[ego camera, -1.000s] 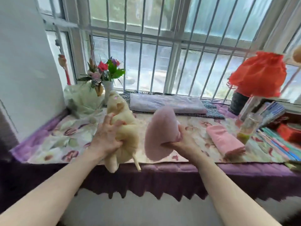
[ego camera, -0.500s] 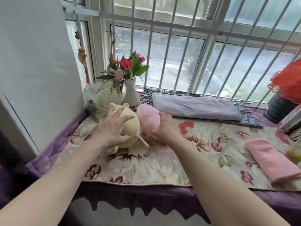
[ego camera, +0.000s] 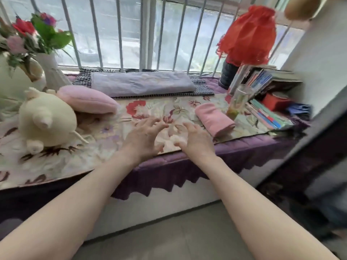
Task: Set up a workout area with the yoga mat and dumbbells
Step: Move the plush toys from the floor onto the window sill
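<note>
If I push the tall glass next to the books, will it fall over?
Probably, yes. The glass looks tall and narrow, so a push near the top could tip it. It stands on a soft flowery cloth, which likely makes it wobblier. It seems to hold something greenish that might spill onto the books.

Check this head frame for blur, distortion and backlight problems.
Head view: wide-angle bending bows the window bars and tilts the right wall; daylight behind the bars is bright and washed out; motion blur softens the flowers, the books and the right edge; both empty hands, left hand and right hand, read clearly enough.
</note>
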